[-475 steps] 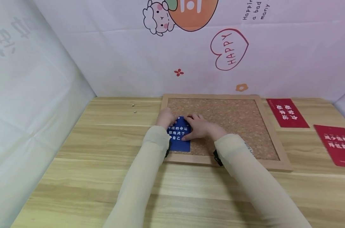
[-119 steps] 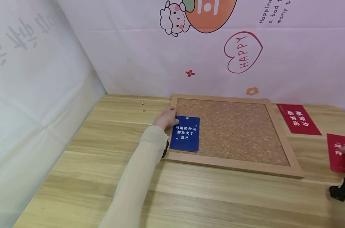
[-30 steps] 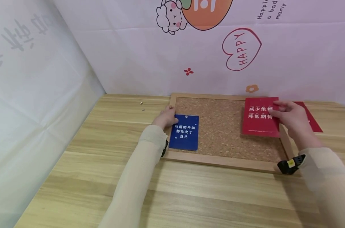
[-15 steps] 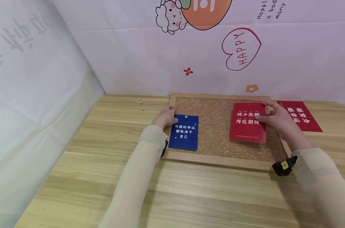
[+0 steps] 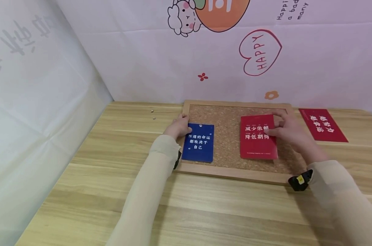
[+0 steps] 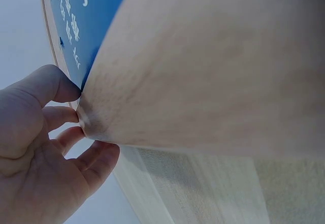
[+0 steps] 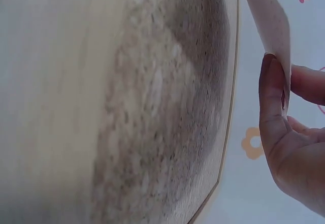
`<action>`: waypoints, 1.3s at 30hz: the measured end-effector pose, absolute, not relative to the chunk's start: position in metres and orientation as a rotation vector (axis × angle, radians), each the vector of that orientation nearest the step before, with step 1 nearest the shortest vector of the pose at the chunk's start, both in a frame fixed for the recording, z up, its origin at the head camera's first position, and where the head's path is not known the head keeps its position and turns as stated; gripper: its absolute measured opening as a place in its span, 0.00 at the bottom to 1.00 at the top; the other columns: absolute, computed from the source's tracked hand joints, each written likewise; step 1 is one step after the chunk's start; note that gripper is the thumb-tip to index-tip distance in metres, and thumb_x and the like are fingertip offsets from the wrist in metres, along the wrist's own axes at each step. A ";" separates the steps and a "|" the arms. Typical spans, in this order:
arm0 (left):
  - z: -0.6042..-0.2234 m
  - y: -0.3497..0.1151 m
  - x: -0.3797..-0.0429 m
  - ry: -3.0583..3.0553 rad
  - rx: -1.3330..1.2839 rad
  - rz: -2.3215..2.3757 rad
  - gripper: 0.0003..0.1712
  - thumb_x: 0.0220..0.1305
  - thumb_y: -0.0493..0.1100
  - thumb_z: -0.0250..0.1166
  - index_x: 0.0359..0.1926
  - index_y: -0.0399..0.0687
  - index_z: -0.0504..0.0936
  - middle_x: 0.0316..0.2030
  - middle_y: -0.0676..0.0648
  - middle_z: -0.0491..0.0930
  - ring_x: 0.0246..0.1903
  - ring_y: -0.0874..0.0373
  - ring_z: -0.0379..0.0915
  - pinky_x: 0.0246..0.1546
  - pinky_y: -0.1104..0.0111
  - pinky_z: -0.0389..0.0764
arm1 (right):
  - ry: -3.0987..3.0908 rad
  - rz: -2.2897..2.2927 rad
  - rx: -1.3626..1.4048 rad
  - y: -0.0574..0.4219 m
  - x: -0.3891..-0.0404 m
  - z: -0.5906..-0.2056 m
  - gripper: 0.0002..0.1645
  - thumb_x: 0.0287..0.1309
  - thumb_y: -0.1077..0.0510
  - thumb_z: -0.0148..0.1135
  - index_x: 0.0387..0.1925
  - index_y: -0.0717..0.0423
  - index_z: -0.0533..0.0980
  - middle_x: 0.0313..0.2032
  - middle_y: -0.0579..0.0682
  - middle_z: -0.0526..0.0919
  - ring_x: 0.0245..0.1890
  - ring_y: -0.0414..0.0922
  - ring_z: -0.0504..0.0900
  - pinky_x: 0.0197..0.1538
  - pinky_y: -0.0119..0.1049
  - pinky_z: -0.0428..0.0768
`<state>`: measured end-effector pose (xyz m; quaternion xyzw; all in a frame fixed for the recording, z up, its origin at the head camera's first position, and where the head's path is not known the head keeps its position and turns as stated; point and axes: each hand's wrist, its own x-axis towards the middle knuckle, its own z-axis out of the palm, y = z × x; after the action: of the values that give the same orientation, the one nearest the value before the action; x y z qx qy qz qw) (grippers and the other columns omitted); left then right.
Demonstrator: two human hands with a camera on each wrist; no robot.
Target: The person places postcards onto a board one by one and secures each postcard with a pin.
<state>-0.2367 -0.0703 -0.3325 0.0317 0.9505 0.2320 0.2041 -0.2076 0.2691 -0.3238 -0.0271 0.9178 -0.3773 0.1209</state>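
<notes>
A framed cork board [image 5: 235,174] lies on the table, and my left hand [image 5: 177,128] grips its left edge. In the left wrist view the thumb [image 6: 61,88] is on top, at the edge of the blue card [image 6: 99,10], with the fingers along the frame's outer side. White writing covers the blue card, and a silver pushpin [image 5: 200,125] sits at its top. My right hand [image 5: 289,133] pinches a red card [image 5: 256,146] with white writing by its right edge. In the right wrist view this card [image 7: 271,18] is held above the cork between thumb and fingers.
A second red card [image 5: 324,124] lies on the table right of the board. Two small pushpins [image 5: 152,111] lie on the table [image 5: 112,153] left of the board. A white printed cloth [image 5: 136,68] hangs behind, with another at the left.
The blue card has been left pinned on the board's left side. My right hand has lifted a red card from the table and carried it left over the cork. The left hand stays at the frame.
</notes>
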 end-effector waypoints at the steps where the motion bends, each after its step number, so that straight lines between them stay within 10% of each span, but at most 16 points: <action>1: -0.333 -0.070 -0.237 2.649 0.088 0.653 0.36 0.71 0.42 0.52 0.75 0.44 0.48 0.75 0.44 0.42 0.74 0.42 0.42 0.74 0.53 0.51 | 2.670 -1.110 -0.082 0.268 -0.207 -0.324 0.49 0.63 0.55 0.59 0.74 0.62 0.41 0.55 0.76 0.70 0.44 0.52 0.82 0.43 0.37 0.79; 9: -0.332 -0.070 -0.236 2.627 0.070 0.692 0.37 0.71 0.41 0.51 0.75 0.44 0.46 0.76 0.45 0.39 0.75 0.42 0.37 0.74 0.53 0.49 | 2.574 -1.178 -0.079 0.258 -0.203 -0.325 0.50 0.65 0.54 0.56 0.74 0.60 0.37 0.62 0.76 0.61 0.60 0.67 0.68 0.55 0.51 0.77; 23: -0.333 -0.071 -0.236 2.627 0.054 0.693 0.37 0.71 0.41 0.51 0.75 0.45 0.46 0.76 0.46 0.38 0.75 0.43 0.38 0.74 0.52 0.50 | 2.588 -1.051 -0.105 0.240 -0.205 -0.334 0.52 0.62 0.53 0.60 0.73 0.64 0.40 0.58 0.74 0.68 0.58 0.67 0.71 0.61 0.62 0.69; 32: -0.333 -0.070 -0.236 2.630 0.058 0.686 0.37 0.71 0.42 0.51 0.75 0.44 0.46 0.76 0.45 0.39 0.74 0.43 0.39 0.74 0.53 0.50 | 2.601 -1.028 -0.174 0.234 -0.209 -0.345 0.49 0.61 0.58 0.62 0.71 0.72 0.44 0.49 0.71 0.75 0.43 0.52 0.81 0.41 0.35 0.80; 39: -0.334 -0.069 -0.238 2.641 0.070 0.666 0.36 0.71 0.42 0.51 0.75 0.44 0.47 0.76 0.45 0.40 0.74 0.43 0.41 0.74 0.53 0.51 | 2.585 -1.040 -0.139 0.230 -0.208 -0.347 0.48 0.61 0.57 0.62 0.70 0.71 0.46 0.48 0.70 0.75 0.40 0.49 0.82 0.39 0.35 0.81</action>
<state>-0.2376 -0.0695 -0.3341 0.0252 0.9484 0.2391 0.2069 -0.2077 0.2303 -0.3470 -0.0490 0.9123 -0.3671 0.1750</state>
